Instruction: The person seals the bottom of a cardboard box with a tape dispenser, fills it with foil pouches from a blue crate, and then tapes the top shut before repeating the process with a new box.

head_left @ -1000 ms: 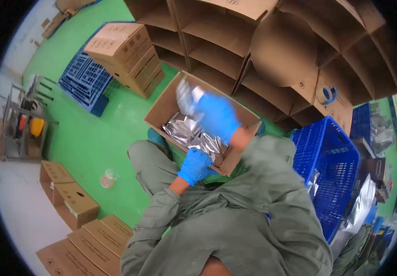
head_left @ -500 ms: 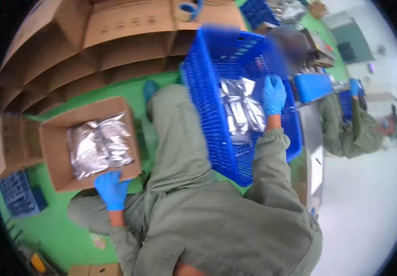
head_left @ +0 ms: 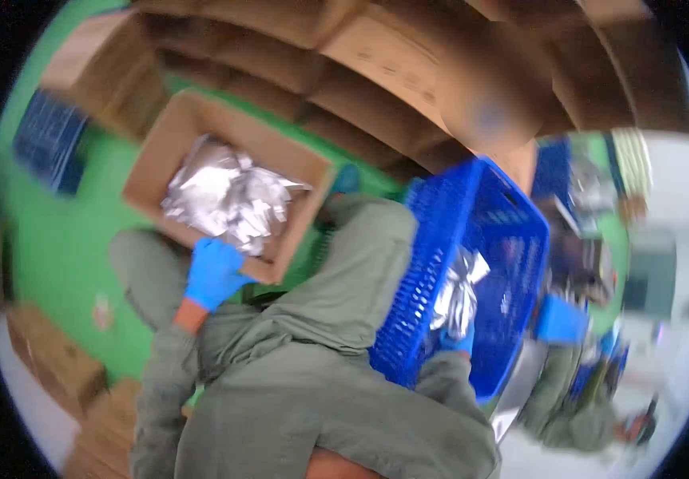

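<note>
My left hand (head_left: 215, 274), in a blue glove, grips the near rim of an open cardboard box (head_left: 148, 172). Inside that box lie shiny silver foil pouches (head_left: 220, 188). My right hand (head_left: 459, 338), also gloved in blue, reaches into a blue plastic crate (head_left: 408, 295) and is closed on silver foil pouches (head_left: 460, 295), which hide most of its fingers. The pouches look crumpled and blurred, and they stand up against the crate's left wall.
Rows of open cardboard boxes (head_left: 344, 88) line the far side. A dark blue crate (head_left: 49, 140) sits on the green floor (head_left: 65, 255) at left. More cartons (head_left: 57, 351) are at lower left. Another person (head_left: 580, 415) works at right near a blue bin (head_left: 561, 319).
The view has swung, so everything appears rotated. My right hand has gone from above the pouches to low at their near end, gripping them. My left hand stays on the box rim.
</note>
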Demonstrator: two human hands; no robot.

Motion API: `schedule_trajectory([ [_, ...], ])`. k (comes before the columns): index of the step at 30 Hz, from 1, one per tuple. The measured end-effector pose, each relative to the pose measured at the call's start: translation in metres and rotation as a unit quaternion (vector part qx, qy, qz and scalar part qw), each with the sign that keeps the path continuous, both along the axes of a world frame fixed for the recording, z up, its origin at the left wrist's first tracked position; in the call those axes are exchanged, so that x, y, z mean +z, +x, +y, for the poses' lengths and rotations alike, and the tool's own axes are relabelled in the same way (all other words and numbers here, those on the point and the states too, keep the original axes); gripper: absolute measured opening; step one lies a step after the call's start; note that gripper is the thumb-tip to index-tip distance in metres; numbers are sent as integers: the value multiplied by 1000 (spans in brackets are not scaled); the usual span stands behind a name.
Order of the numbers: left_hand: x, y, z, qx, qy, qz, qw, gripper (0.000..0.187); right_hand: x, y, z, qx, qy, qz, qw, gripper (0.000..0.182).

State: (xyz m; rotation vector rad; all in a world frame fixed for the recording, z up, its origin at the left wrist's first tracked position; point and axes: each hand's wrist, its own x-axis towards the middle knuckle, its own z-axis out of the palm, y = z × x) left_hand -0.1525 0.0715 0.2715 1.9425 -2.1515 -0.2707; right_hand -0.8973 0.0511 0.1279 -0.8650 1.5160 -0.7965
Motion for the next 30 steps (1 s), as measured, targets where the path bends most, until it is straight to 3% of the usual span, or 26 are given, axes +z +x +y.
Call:
schedule_trajectory([
  [1,10,-1,0,13,10,13,1000,33,4,7,-12,171,-92,329,924,46],
  [2,12,1,-2,-14,-34,18,999,36,11,14,-29,101,-118,286,946,44],
  [4,19,0,-4,-17,26,-18,999,40,30,17,-58,-66,-151,194,967,38],
  [6,19,-1,-4,-25,-12,-27,999,41,64,5,-66,-261,-170,105,945,33],
  [7,18,0,-3,-28,-11,-30,999,41,95,5,-91,-210,-119,410,880,46],
  [9,13,2,-2,-40,-44,-48,997,43,237,143,-110,-55,-248,601,758,60],
  [10,11,2,-2,-48,-44,-51,997,43,240,129,-124,-52,-300,692,655,61],
  [12,8,2,-1,-40,-63,-17,997,44,325,232,-124,-40,-391,538,746,59],
  [14,8,2,-1,-39,-35,-20,998,44,372,297,-129,-63,-437,516,734,52],
  [15,8,2,-1,-29,-9,-20,999,45,379,315,-138,-60,-493,375,783,48],
  [17,3,2,2,-43,-62,-5,997,46,384,356,-157,-28,-572,289,767,44],
  [18,4,3,4,-46,-113,18,992,47,385,385,-165,2,-599,351,719,45],
  [20,13,5,5,-64,-76,1,995,50,396,448,-172,78,-643,342,681,47],
  [22,8,8,8,-65,-118,9,991,51,402,506,-175,211,-680,285,641,49],
  [24,14,9,13,-69,-88,3,994,50,378,542,-176,291,-641,266,659,54],
  [26,16,13,14,-37,-51,55,996,48,325,562,-182,336,-567,240,712,40],
  [28,29,14,6,-62,-62,45,995,44,250,565,-192,334,-520,358,700,32],
  [30,36,17,-6,3,92,131,987,42,229,536,-190,279,-512,376,720,28],
])
